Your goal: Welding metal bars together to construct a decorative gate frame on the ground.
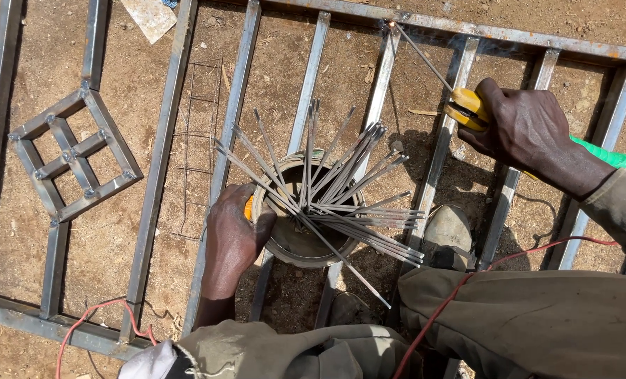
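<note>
Hard daylight is thrown from above; short, sharp shadows are cast beside the metal frame [236,105], focus is held throughout.

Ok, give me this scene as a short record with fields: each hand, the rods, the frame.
left hand: rests against the round tin, gripping its rim
right hand: grips yellow electrode holder with one rod, tip at frame joint
welding rods: bundle fanned out of the tin
metal frame: flat on dirt, parallel bars, diamond piece at left
cable: red, across lap
</note>
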